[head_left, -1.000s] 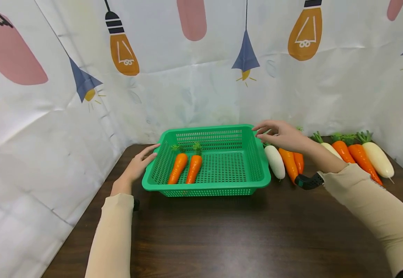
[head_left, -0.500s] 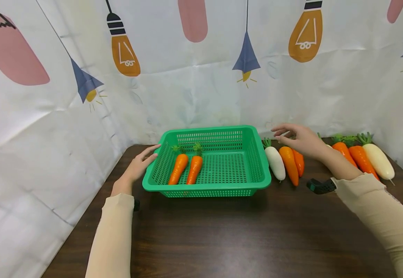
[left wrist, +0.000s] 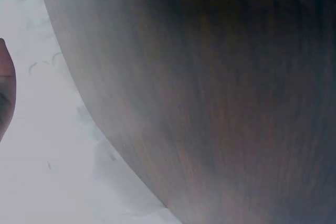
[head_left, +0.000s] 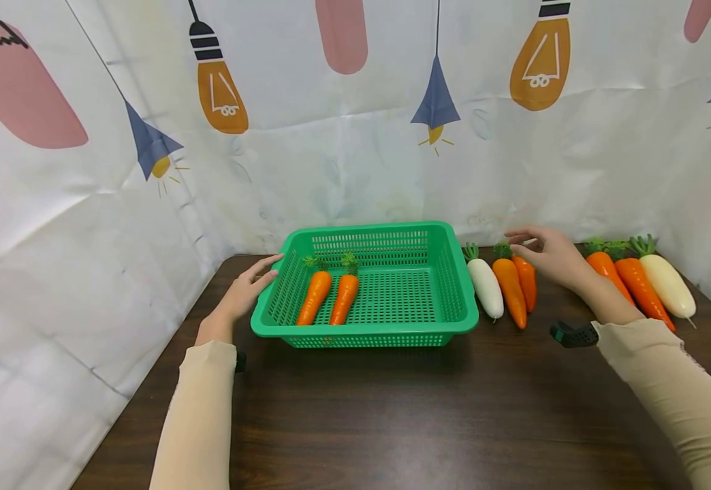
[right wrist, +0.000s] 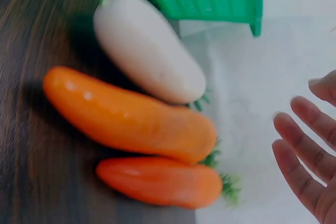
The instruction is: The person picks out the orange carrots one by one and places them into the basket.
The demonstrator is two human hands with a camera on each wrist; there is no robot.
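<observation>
Left hand [head_left: 242,292], fingers relaxed, gripping nothing, rests at green basket [head_left: 364,329], 9 o'clock side | Two carrots [head_left: 314,297] lie inside, toward 9 | Right hand [head_left: 554,258], fingers parted, holding nothing, hovers by loose carrots [head_left: 510,292], 3 o'clock

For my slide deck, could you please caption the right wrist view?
The right hand, holding nothing, near two orange carrots and a white radish beside a green basket.

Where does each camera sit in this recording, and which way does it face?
Head: worn on the head, facing forward and down at the green basket; left hand, right hand and sleeves show.
Left wrist: worn there, facing table and sheet; a sliver of hand shows.
Right wrist: worn there, facing radish and two carrots; fingers show.
Shared: head and right wrist show basket, radish, carrots.
</observation>
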